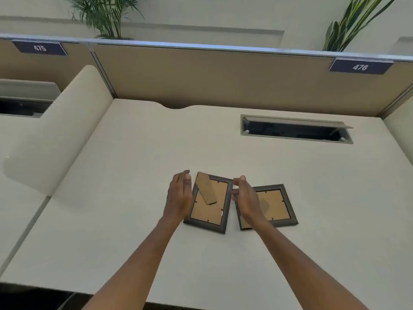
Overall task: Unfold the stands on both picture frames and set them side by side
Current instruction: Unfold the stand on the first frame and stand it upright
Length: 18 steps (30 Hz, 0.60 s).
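Two dark picture frames lie face down on the white desk, brown backings up. On the left frame point(209, 211) a cardboard stand point(206, 189) is visible across the backing. My left hand point(180, 195) is beside this frame's left edge, fingers straight and apart, holding nothing. My right hand point(245, 198) hovers at the left frame's right edge and covers the left part of the right frame point(276, 204). Its fingers are loosely curled and apart. Part of the right frame's stand point(264, 205) peeks out from behind my right hand.
A cable slot with a raised lid point(295, 129) is set in the desk point(134, 220) at the back right. A tan partition point(212, 77) closes the far side and a curved white divider point(55, 135) stands at the left. Plants rise behind the partition.
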Each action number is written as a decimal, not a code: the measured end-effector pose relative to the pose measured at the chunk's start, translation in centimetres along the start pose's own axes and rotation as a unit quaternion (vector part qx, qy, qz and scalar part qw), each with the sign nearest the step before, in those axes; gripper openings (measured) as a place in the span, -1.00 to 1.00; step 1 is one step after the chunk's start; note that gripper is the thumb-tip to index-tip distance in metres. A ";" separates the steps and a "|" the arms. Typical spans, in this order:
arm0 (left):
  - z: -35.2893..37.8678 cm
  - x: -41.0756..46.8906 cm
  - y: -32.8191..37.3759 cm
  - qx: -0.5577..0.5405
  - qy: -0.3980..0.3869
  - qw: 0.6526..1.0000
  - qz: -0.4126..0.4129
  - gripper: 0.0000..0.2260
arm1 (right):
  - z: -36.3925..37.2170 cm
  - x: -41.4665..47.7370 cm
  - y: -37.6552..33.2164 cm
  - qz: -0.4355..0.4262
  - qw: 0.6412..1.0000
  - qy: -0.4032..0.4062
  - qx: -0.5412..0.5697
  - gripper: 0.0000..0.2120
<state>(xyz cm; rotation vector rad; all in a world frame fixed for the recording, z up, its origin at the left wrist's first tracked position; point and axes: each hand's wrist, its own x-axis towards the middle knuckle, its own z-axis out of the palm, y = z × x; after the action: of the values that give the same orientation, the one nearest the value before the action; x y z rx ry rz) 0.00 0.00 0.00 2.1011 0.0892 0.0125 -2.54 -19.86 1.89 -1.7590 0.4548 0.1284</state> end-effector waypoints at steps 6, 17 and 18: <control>1.5 -0.5 -1.9 -0.076 -0.020 0.981 -0.178 -0.57 | 0.9 -0.6 2.0 0.070 0.997 0.005 -0.017 -0.37; 2.7 0.7 -2.4 -0.091 -0.044 0.957 -0.273 -0.56 | 3.4 -0.7 3.3 0.102 0.994 0.036 0.003 -0.46; 2.7 0.7 -2.4 -0.078 -0.045 0.959 -0.270 -0.56 | 3.6 -0.7 3.3 0.105 0.994 0.042 0.009 -0.46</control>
<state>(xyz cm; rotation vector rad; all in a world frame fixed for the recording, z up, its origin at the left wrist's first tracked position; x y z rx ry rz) 0.73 -1.11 -3.45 1.8568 0.5854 -0.3919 -3.85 -16.81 -1.72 -1.7003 0.6998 0.1989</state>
